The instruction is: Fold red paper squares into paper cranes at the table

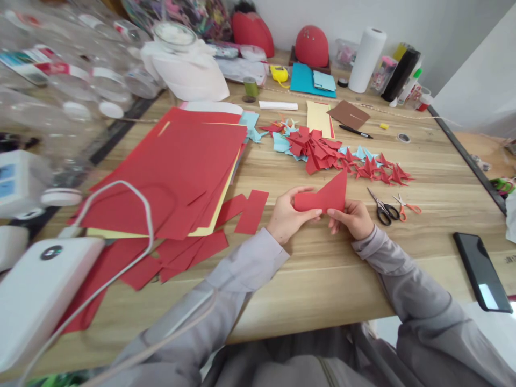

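Between both hands, just above the wooden table, is a piece of red paper (322,196) with one end folded into a point that rises at the right. My left hand (291,215) is closed on its left end, thumb along the lower edge. My right hand (353,217) pinches the lower right part between thumb and fingers. Beyond the hands lies a heap of folded red paper shapes (316,149), with some light blue ones among them. To the left are red paper strips (252,212) and a stack of red sheets (169,166).
Black-handled scissors (385,207) and orange-handled scissors (405,206) lie right of my right hand. A phone (481,271) rests at the right edge. A white power bank (50,290) with a cable stands at left front, and plastic bottles (72,80) crowd the far left.
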`<state>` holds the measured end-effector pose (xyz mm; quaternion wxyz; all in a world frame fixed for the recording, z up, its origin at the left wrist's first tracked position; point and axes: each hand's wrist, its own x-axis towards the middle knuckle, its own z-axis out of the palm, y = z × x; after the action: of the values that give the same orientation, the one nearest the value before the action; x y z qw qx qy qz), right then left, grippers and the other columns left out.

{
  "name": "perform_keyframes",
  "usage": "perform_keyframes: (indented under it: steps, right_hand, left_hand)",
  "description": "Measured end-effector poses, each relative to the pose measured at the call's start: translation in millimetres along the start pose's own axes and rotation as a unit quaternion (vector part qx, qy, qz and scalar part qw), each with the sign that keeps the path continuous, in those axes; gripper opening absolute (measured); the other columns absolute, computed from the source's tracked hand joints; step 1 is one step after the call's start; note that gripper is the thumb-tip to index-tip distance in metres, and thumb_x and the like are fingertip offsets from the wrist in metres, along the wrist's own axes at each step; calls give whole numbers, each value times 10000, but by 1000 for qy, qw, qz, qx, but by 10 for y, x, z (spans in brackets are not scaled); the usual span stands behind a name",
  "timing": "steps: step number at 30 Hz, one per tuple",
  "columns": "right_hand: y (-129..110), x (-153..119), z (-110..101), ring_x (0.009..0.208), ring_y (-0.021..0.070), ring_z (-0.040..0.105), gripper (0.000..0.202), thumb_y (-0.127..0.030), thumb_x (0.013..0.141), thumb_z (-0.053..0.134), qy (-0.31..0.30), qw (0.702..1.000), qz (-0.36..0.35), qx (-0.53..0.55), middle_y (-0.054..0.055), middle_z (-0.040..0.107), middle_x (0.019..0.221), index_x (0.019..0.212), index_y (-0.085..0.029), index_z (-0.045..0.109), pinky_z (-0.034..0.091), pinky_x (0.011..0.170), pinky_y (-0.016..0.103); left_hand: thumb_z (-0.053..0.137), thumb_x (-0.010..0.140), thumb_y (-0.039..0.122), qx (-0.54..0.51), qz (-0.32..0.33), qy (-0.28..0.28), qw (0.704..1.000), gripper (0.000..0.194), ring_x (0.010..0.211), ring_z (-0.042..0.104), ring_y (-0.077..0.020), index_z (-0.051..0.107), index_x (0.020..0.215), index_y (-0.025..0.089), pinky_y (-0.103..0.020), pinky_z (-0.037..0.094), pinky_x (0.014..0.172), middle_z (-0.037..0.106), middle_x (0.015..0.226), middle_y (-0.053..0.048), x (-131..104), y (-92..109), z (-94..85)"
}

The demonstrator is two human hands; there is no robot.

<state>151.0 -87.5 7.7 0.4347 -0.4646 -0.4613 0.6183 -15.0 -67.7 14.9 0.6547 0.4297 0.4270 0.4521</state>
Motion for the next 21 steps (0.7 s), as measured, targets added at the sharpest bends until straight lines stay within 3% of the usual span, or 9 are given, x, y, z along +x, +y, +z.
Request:
perform_keyframes:
  steps: [6, 8, 10, 12, 14, 16, 18, 21]
  right_hand:
    - [62, 53, -87, 337, 105, 550, 285, -366, 616, 760, 54, 997, -4, 61, 7, 636, 478, 643, -132, 600, 454, 327, 180]
    - [64, 70, -105, 333, 102, 545, 268, -353, 612, 761, 81, 994, -3, 80, 2, 631, 471, 647, -134, 611, 444, 318, 174]
    - [58, 78, -114, 327, 100, 539, 257, -343, 605, 763, 102, 991, -1, 92, -3, 626, 465, 655, -138, 618, 436, 308, 173]
    - [52, 77, -113, 322, 101, 534, 249, -337, 603, 762, 103, 990, 3, 95, -4, 625, 461, 646, -140, 616, 434, 304, 176]
    - [50, 68, -109, 318, 102, 532, 245, -332, 608, 757, 88, 992, 5, 90, -2, 622, 453, 621, -139, 607, 436, 305, 180]
    - [52, 55, -106, 317, 104, 531, 243, -329, 613, 753, 68, 994, 6, 82, -3, 618, 446, 609, -140, 601, 441, 309, 183]
    - [54, 45, -106, 314, 105, 528, 245, -329, 612, 754, 51, 996, 10, 76, -8, 615, 442, 611, -142, 597, 444, 312, 186]
    - [55, 39, -109, 307, 101, 512, 262, -343, 610, 758, 31, 997, 19, 62, -13, 607, 438, 628, -144, 588, 442, 316, 192]
  left_hand:
    - [765, 573, 281, -24, 21, 32, 999, 592, 493, 603, -139, 507, 1081, 120, -291, 527, 550, 648, 611, -4, 107, -43, -120]
    - [728, 624, 326, -2, 57, 82, 995, 519, 505, 598, -137, 519, 1055, 129, -296, 523, 567, 628, 600, 5, 126, -66, -152]
    - [693, 666, 350, 64, 140, 151, 976, 435, 581, 611, -138, 545, 1026, 155, -301, 523, 616, 632, 682, -9, 119, -88, -175]
    - [682, 686, 330, 184, 258, 188, 930, 354, 757, 624, -160, 586, 995, 185, -315, 515, 710, 638, 853, -45, 88, -103, -189]
    - [688, 686, 287, 316, 371, 143, 861, 272, 936, 591, -200, 633, 939, 201, -359, 486, 810, 618, 1005, -78, 49, -107, -192]
    - [670, 709, 244, 403, 453, 80, 791, 170, 990, 566, -215, 663, 876, 217, -394, 460, 846, 614, 1048, -83, 20, -101, -184]
    - [643, 736, 216, 447, 501, 45, 740, 93, 978, 565, -208, 674, 822, 232, -418, 438, 872, 639, 1019, -67, 5, -86, -170]
    - [600, 773, 208, 479, 514, 40, 710, 82, 956, 573, -190, 673, 753, 238, -445, 383, 942, 675, 964, -37, -3, -59, -153]
